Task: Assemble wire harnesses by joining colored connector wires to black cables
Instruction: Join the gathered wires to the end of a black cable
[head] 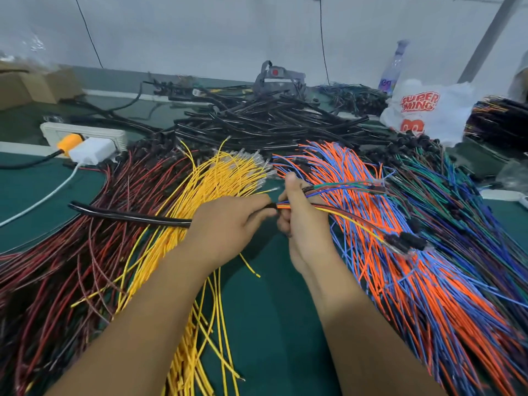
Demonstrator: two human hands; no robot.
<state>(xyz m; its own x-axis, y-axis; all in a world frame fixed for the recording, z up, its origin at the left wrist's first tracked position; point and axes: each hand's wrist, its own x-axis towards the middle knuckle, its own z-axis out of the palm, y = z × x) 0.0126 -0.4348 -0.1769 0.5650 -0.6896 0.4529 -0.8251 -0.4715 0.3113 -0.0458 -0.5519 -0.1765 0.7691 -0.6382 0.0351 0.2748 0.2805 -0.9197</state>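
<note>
Two hands meet at mid-table in my feed. Left hand point(228, 221) has its fingers curled round a black cable point(128, 215), pinching it near the end where coloured wires come out; the cable runs left across the yellow wires point(205, 181) and red wires point(94, 224). Right hand point(300, 221) grips a small bundle of coloured wires point(343, 190), thumb up and pressed on top, other fingers curled under; I can't tell exactly how those lower fingers sit. Bundle fans out right, over the orange and blue wires point(400, 267), and ends in small black connectors point(405, 241). Both hands nearly touch at the cable end. Green table mat point(271, 324) shows between the forearms. Big pile of black cables point(271, 124) lies behind the fans, green and blue wires point(457, 201) at far right. Containers: white plastic bag point(428, 110) with red print at right rear, contents not visible; cardboard box point(31, 87) at far left rear, contents not visible; clear bottle point(393, 70) behind the bag. Power strip point(85, 135) at left holds an orange plug point(68, 142) and a white adapter point(91, 151).
</note>
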